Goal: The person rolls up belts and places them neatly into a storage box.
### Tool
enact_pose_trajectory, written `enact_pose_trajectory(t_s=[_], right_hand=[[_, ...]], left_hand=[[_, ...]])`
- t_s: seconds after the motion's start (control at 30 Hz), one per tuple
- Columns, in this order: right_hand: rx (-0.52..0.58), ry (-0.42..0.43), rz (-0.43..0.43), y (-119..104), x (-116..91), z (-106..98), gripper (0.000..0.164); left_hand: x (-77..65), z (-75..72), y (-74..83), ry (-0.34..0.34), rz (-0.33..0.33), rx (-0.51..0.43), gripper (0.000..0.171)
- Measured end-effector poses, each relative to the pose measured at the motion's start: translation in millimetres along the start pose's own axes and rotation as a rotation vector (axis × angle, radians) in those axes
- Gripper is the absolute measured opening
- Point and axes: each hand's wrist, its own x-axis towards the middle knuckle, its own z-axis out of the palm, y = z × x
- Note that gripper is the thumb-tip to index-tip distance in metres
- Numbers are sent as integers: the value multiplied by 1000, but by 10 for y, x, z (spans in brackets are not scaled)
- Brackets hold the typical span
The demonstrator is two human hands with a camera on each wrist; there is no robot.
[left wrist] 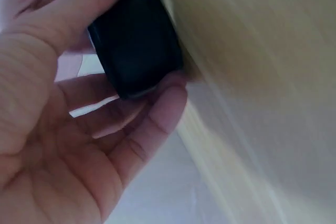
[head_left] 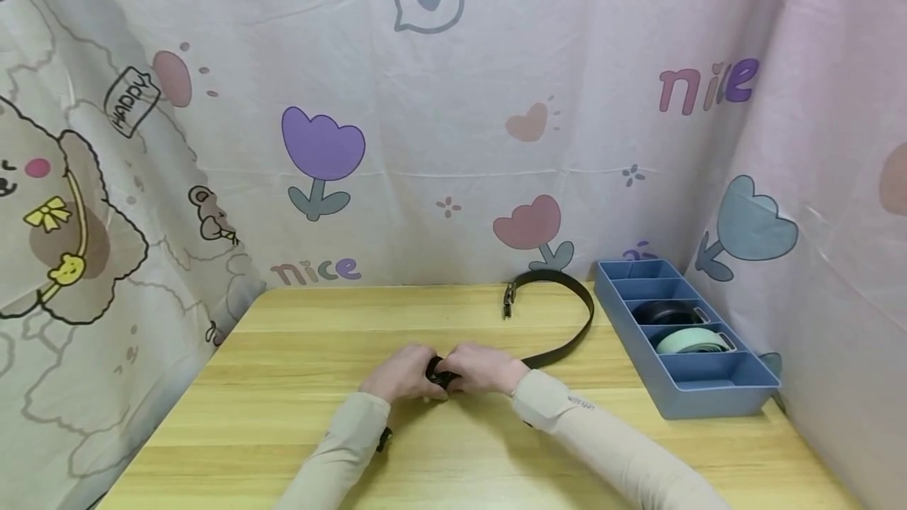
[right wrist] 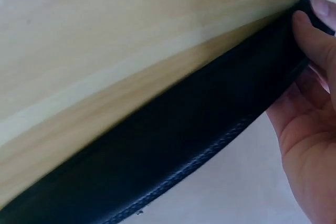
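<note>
A black leather belt (head_left: pixel 590 312) lies partly unrolled on the table, curving away to the right up to its metal buckle (head_left: pixel 508 301). Its other end forms a small coil (head_left: pixel 441 375) between both hands, near the table's middle. My left hand (head_left: pixel 404 372) grips this coil, with thumb and fingertips on its edges in the left wrist view. From the right, my right hand (head_left: pixel 487 368) pinches the belt beside the coil. White-stitched edging shows on the flat belt strip (right wrist: pixel 173 135) in the right wrist view. The coil's inner turns are mostly hidden by fingers.
At the right of the wooden table (head_left: pixel 298 415) stands a blue-grey divided box (head_left: pixel 659 388). One compartment holds a rolled black belt (head_left: pixel 662 312), the one in front of it a rolled mint-green belt (head_left: pixel 690 340). A printed curtain (head_left: pixel 439 101) hangs behind and along both sides.
</note>
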Motion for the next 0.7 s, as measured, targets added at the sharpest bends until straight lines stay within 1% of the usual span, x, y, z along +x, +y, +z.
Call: enact_pose_trajectory(t_s=[0.1, 0.17, 0.23, 0.3, 0.37, 0.43, 0.5, 0.63, 0.7], right_hand=[[1, 13, -12, 1, -2, 19, 6], [-2, 13, -24, 12, -16, 25, 8], [3, 7, -21, 28, -40, 22, 16], [2, 8, -7, 47, -63, 17, 25], [-4, 13, -3, 58, -77, 16, 28], [-22, 30, -16, 56, -76, 20, 26], [-53, 54, -43, 45, -65, 35, 19], [-85, 89, -59, 19, -50, 69, 9], [-81, 93, -57, 16, -52, 78, 8]], left_hand=[[3, 11, 12, 11, -7, 5, 29], [10, 6, 8, 3, -13, 20, 29], [21, -9, -5, -16, -12, 22, 29], [35, -26, -25, -39, 2, 16, 31], [43, -41, -50, -61, 21, 19, 32], [45, -54, -69, -74, 48, 16, 35], [36, -65, -76, -78, 56, 14, 37], [26, -55, -54, -56, 26, -4, 32], [29, -42, -31, -36, 12, -9, 31]])
